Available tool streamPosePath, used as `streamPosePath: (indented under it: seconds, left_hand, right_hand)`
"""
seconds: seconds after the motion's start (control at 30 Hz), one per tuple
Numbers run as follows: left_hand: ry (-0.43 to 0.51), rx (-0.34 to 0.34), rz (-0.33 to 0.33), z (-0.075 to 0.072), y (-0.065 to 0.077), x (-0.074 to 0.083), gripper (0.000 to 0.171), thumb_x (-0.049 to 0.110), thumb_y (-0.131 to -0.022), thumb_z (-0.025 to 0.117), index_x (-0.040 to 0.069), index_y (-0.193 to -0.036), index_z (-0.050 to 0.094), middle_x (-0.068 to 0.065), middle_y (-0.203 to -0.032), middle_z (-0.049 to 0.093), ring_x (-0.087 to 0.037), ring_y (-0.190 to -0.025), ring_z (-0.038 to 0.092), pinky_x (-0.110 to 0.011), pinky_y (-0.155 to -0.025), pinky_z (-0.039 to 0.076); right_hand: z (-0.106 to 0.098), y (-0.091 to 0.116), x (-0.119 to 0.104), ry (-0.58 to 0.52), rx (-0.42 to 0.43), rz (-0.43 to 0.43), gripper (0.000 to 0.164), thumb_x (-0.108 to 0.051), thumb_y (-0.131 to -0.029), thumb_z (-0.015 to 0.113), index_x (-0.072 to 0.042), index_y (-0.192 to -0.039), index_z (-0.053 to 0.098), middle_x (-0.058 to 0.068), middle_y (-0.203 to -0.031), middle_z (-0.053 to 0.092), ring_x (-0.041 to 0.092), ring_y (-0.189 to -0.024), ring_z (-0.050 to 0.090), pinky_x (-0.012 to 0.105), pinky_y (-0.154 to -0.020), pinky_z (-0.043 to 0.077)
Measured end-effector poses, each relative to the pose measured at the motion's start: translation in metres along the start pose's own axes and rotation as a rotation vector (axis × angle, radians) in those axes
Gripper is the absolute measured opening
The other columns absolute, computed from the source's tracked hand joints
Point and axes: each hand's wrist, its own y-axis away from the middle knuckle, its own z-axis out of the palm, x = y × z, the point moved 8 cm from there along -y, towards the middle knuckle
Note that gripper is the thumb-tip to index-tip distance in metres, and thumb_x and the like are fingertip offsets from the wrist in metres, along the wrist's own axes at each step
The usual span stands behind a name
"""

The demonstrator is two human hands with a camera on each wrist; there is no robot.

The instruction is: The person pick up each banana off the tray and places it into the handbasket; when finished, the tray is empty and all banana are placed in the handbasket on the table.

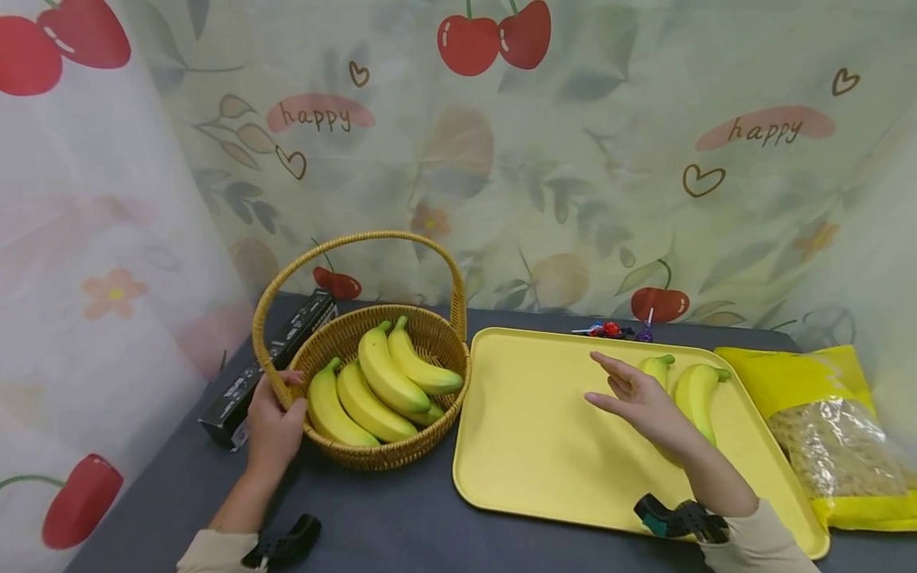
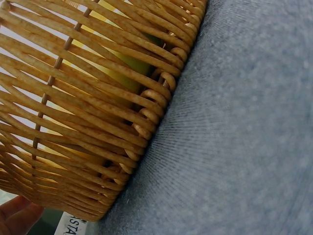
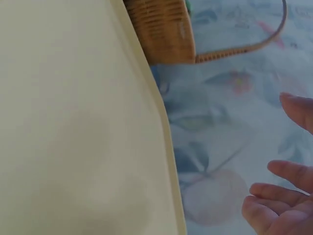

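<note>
A wicker basket [image 1: 387, 454] with a tall arched handle stands on the left, with several bananas [image 1: 387, 370] inside it. My left hand [image 1: 275, 422] grips the basket at the base of its handle on the left side; in the left wrist view the woven wall [image 2: 93, 98] fills much of the picture and only some fingers [image 2: 19, 215] show. Above the yellow tray [image 1: 530, 430], my right hand [image 1: 648, 406] hovers with fingers extended and nothing in them. Two bananas [image 1: 698, 394] lie on the tray's right part, one partly hidden behind that hand.
A long black box [image 1: 286, 342] lies behind the basket's left side. Wrapped lollipops [image 1: 612, 329] sit past the tray's back edge. A yellow bag with a clear window [image 1: 834, 446] rests against the tray's right edge. A printed curtain [image 1: 516, 199] hangs behind the dark tabletop.
</note>
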Motion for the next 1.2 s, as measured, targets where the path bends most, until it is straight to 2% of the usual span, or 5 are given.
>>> streamPosePath:
  seconds: [0.33, 0.67, 0.9, 1.07, 1.2]
  left_hand:
    - [-0.017, 0.016, 0.010, -0.001, 0.000, 0.001, 0.020, -0.002, -0.076, 0.051, 0.003, -0.095, 0.054, -0.013, -0.107, 0.064, -0.023, -0.101, 0.057, -0.016, -0.076, 0.035]
    - [-0.002, 0.009, 0.003, 0.000, 0.001, 0.002, 0.020, -0.003, -0.076, 0.051, 0.002, -0.096, 0.054, -0.013, -0.107, 0.063, -0.023, -0.103, 0.056, -0.010, -0.074, 0.034]
    - [-0.001, 0.002, -0.003, -0.001, 0.001, 0.002, 0.020, -0.003, -0.077, 0.051, 0.002, -0.097, 0.053, -0.014, -0.108, 0.063, -0.024, -0.103, 0.056, -0.007, -0.074, 0.034]
    - [-0.015, -0.001, -0.006, -0.001, 0.001, 0.000, 0.020, -0.002, -0.077, 0.051, 0.002, -0.097, 0.053, -0.013, -0.108, 0.063, -0.024, -0.104, 0.056, -0.012, -0.074, 0.035]
    - [-0.022, 0.006, -0.001, -0.001, 0.000, 0.000, 0.020, -0.001, -0.077, 0.051, 0.003, -0.097, 0.054, -0.013, -0.108, 0.063, -0.025, -0.103, 0.056, -0.017, -0.075, 0.035]
  right_hand:
    - [-0.038, 0.008, 0.039, 0.056, 0.132, 0.136, 0.078, -0.039, -0.089, 0.058, -0.007, -0.148, 0.020, 0.025, -0.154, 0.008, 0.047, -0.139, 0.011, 0.056, -0.107, 0.020]
    - [-0.052, 0.009, 0.075, 0.102, 0.214, 0.207, 0.076, -0.037, -0.089, 0.058, 0.002, -0.144, 0.024, 0.029, -0.151, 0.016, 0.046, -0.137, 0.017, 0.053, -0.108, 0.022]
    - [-0.049, 0.008, 0.082, 0.152, 0.197, 0.191, 0.069, -0.028, -0.089, 0.060, 0.002, -0.142, 0.030, 0.026, -0.152, 0.013, 0.046, -0.138, 0.013, 0.055, -0.108, 0.020]
    - [-0.045, 0.009, 0.084, 0.199, 0.162, 0.153, 0.061, -0.018, -0.089, 0.059, 0.005, -0.140, 0.033, 0.025, -0.153, 0.007, 0.047, -0.139, 0.004, 0.060, -0.107, 0.013]
    - [-0.043, 0.009, 0.082, 0.232, 0.165, 0.132, 0.060, -0.016, -0.089, 0.059, 0.005, -0.139, 0.035, 0.025, -0.153, 0.008, 0.047, -0.139, 0.004, 0.062, -0.106, 0.012]
